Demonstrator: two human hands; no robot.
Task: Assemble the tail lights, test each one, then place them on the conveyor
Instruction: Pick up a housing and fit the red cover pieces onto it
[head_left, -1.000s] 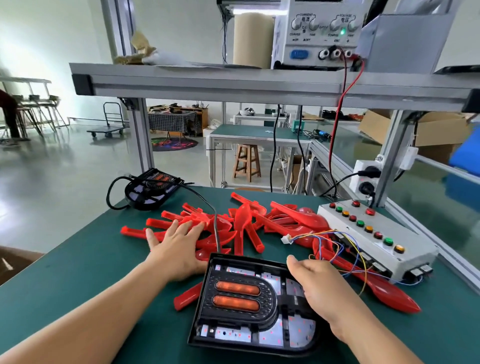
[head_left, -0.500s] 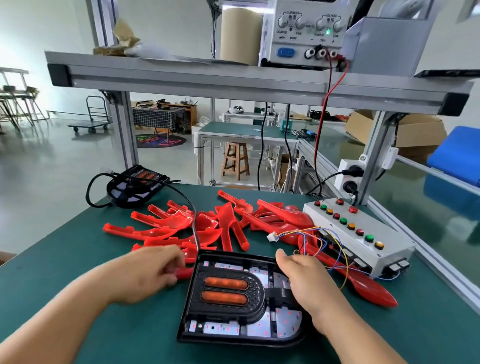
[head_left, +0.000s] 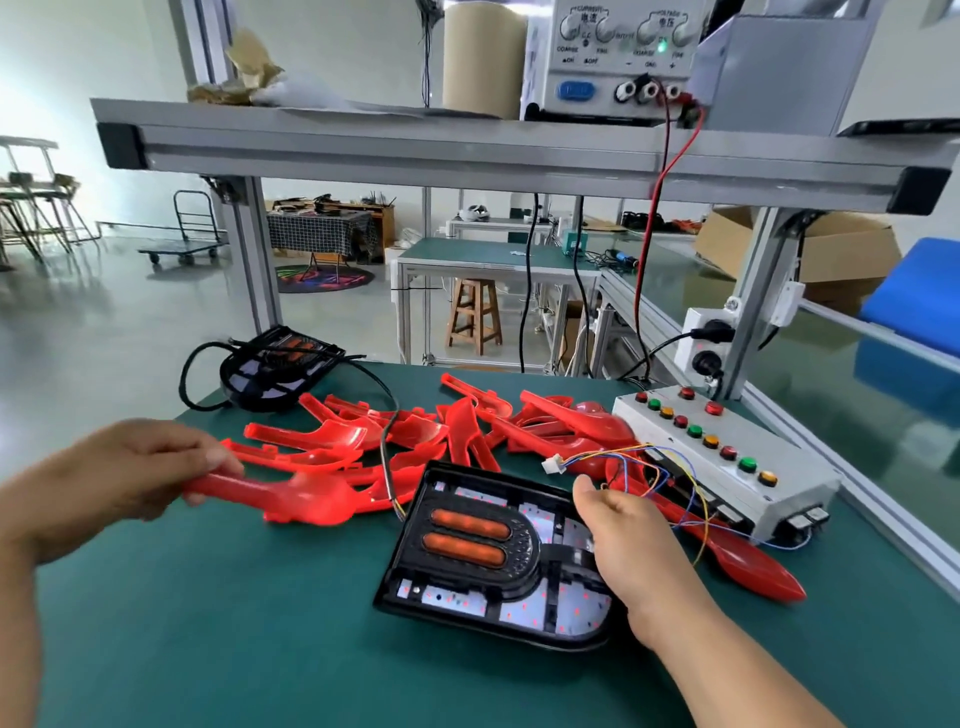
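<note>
Gripping a red lens cover (head_left: 291, 496) by its narrow end, the left hand (head_left: 119, 480) holds it just left of the black tail light housing (head_left: 483, 551), which lies flat on the green table (head_left: 208, 623) with the right hand (head_left: 626, 538) clasping its right edge, near the button box (head_left: 769, 449).

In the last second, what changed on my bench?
The left hand left the red pile, gripped one red lens and drew it out toward the near left. The right hand still holds the housing, which stayed put, as did the button box.
</note>
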